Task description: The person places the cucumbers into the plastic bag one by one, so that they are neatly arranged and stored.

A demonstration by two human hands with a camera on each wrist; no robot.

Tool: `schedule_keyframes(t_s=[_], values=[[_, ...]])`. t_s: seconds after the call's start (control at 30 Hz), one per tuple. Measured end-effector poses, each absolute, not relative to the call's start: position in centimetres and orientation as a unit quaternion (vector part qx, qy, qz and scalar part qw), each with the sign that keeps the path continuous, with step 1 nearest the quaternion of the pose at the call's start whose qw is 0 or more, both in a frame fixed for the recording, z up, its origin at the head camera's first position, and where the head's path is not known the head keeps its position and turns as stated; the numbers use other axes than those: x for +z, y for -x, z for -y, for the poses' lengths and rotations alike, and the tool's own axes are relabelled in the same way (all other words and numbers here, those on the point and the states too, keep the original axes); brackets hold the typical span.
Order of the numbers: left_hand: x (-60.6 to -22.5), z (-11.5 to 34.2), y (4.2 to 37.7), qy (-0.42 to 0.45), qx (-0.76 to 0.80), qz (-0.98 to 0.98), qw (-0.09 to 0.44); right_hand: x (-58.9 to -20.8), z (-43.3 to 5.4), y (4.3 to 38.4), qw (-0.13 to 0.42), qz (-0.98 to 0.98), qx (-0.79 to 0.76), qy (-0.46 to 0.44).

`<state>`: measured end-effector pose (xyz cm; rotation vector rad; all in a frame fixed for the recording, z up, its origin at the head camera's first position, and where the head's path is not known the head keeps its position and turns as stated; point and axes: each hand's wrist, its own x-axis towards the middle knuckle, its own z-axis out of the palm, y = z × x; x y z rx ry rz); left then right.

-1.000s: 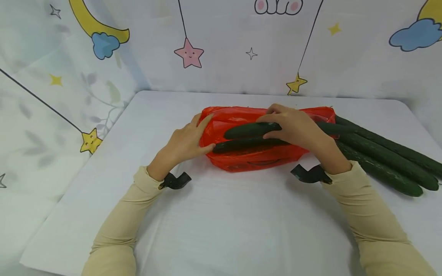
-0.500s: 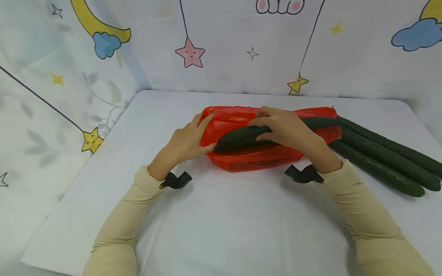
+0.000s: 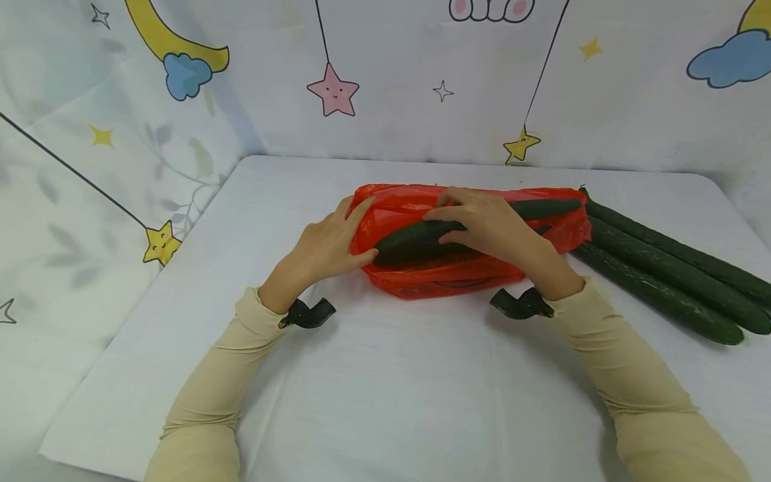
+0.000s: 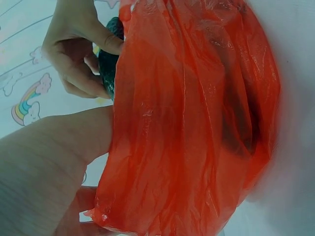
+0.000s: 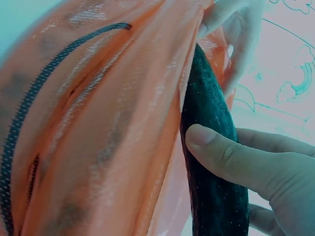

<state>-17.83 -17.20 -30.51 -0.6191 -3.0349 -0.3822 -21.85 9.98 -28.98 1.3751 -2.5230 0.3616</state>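
Observation:
A red plastic bag [image 3: 415, 284] lies on its side on the white table, its opening facing up and toward me. At the bag's left end my left hand [image 3: 316, 248] holds the edge, thumb spread apart from the fingers. My right hand [image 3: 488, 224] grips a long dark green cucumber [image 3: 409, 244] from above; the right wrist view shows the thumb [image 5: 216, 150] on its near side and fingers behind. This cucumber lies lengthwise in the opening, its left tip by my left thumb. Behind my right hand another cucumber [image 3: 548, 207] rests along the bag.
Three more cucumbers [image 3: 674, 274] lie side by side at the right of the table [image 3: 385, 388], their near ends toward the right edge. A patterned cloth backdrop [image 3: 385, 127] rises just behind the table.
My right hand has shifted left and slightly toward me with the cucumber, whose right end has slid left into the bag. The left hand stays in place on the bag.

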Motion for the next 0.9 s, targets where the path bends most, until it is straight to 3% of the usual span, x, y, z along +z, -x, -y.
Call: schedule_keyframes(t_s=[0.9], values=[[-30.2, 17.2, 17.8, 0.196, -0.119, 0.973, 0.002, -29.7, -8.8, 22.8, 0.156, 0.841, 0.128, -0.501]])
